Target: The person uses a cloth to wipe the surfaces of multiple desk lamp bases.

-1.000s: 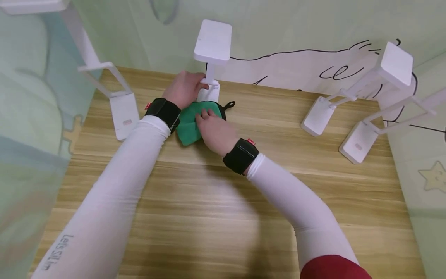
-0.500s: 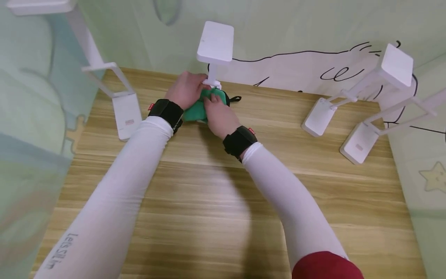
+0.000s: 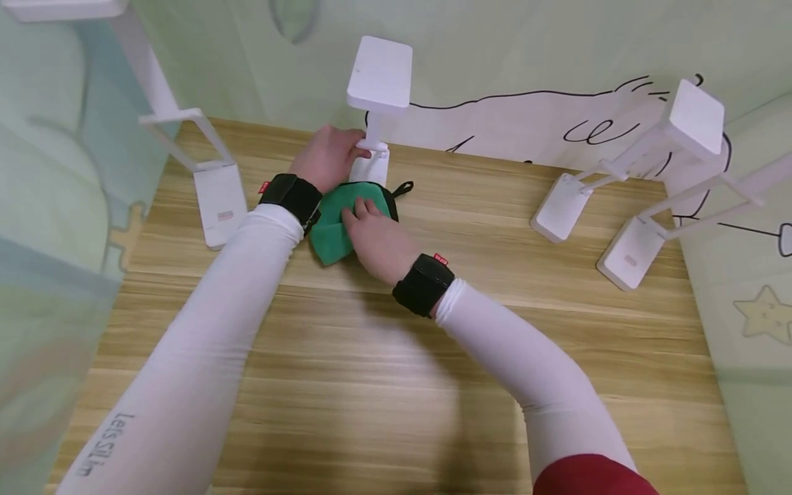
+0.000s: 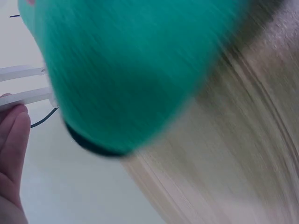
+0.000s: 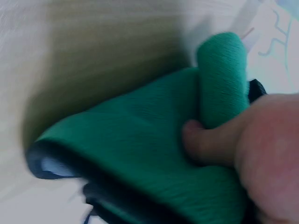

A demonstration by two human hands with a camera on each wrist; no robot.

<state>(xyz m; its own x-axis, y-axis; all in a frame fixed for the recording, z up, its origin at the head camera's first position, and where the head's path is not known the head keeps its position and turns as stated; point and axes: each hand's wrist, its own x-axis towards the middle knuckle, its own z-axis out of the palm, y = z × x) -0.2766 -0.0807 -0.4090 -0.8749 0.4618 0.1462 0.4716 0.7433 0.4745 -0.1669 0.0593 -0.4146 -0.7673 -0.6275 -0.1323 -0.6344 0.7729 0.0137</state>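
Note:
A white desk lamp [image 3: 379, 72] stands at the back of the wooden table. My left hand [image 3: 324, 159] pinches the lower arm of this lamp just above its base; in the left wrist view the fingertips [image 4: 21, 112] meet a thin white bar. My right hand [image 3: 380, 240] grips a green cloth [image 3: 328, 240] with black edging and a black hanging loop [image 3: 403, 188]. The cloth lies over the front of the lamp's base [image 3: 370, 167], whose back part shows. In the right wrist view the thumb [image 5: 201, 142] presses into the folded cloth.
Another white lamp [image 3: 219, 206] stands on the left, its head up at the top left corner. Two more lamps, the nearer-wall one [image 3: 562, 206] and the outer one [image 3: 631, 253], stand on the right. Printed fabric walls [image 3: 495, 41] border the wooden table [image 3: 383, 385].
My right hand has pushed the cloth up over the lamp's base, then drawn it back toward me, uncovering the base's rear part. The left hand keeps its hold on the lamp.

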